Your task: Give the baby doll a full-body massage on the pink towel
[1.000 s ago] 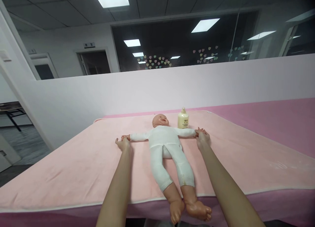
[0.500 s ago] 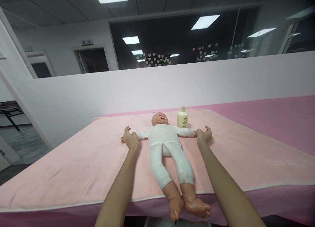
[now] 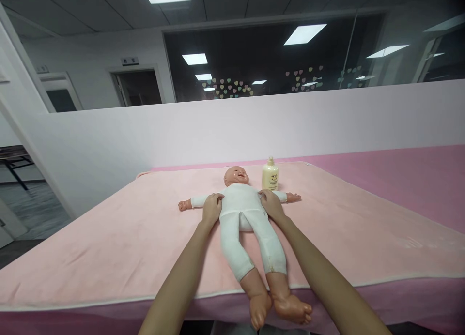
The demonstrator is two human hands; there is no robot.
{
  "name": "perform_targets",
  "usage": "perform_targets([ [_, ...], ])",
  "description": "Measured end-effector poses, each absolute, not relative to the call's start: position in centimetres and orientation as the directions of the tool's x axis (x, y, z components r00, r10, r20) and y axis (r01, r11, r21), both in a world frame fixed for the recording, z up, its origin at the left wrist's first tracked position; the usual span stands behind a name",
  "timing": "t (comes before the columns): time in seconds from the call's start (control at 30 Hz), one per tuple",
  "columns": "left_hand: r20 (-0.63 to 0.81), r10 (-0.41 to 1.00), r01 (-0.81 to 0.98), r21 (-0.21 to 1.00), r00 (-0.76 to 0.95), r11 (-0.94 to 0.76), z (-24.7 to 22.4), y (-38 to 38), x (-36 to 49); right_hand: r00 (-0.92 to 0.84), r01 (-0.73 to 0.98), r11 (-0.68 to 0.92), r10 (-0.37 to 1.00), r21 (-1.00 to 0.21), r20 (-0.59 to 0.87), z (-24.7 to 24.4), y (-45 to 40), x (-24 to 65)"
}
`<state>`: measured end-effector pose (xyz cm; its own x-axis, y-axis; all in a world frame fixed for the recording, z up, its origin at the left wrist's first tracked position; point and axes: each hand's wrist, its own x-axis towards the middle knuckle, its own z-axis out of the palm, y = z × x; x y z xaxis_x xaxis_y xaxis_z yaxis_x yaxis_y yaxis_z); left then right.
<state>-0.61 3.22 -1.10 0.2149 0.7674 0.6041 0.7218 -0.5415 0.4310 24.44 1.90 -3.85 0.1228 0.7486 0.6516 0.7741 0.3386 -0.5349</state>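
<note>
A baby doll in a white suit lies on its back, arms spread, head toward the wall, bare feet over the near edge. My left hand is wrapped over the doll's upper arm at the left, close to its shoulder. On the other side my right hand closes round the upper arm near the shoulder, fingertips at the chest's edge. A pale yellow bottle stands upright just beyond the doll's right-side arm.
A pink towel with a white border covers the table, over a darker pink cover. Behind stands a low white wall under a dark window. At the far left is a dark-topped table.
Both hands have moved inward along the doll's arms, from its wrists to its upper arms near the shoulders. The doll's own hands now show uncovered. The bottle stays put.
</note>
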Motion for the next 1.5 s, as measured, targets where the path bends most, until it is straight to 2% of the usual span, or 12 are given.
perform_targets([
  [1.5,0.596,0.773,0.702,0.456,0.216,-0.547,-1.22,3.29,-0.55,0.114,0.770,0.317,0.786,-0.554,0.608,-3.89,2.28,25.03],
])
